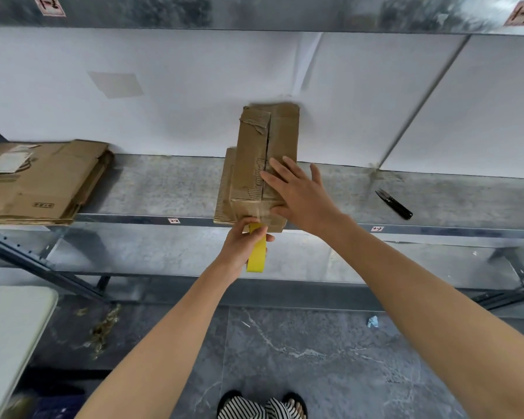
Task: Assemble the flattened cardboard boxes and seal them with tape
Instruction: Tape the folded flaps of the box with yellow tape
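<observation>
Bare forearms rise from the lower corners, their elbows cut off by the frame. On the far left, a stack of flattened cardboard boxes (43, 182) lies on the metal shelf (164, 192), its left part out of view. At mid-frame the left hand (242, 241) curls its fingers round a yellow tape roll (257, 255), seen edge-on, just at the near end of the assembled cardboard box (254, 152). This box sits on the shelf, its near end at the front lip. A glossy strip across that end is hard to make out. The right hand (298, 193) lies spread flat on the box top, over its centre seam. Further right, well apart, lie black thread snips (394, 204).
</observation>
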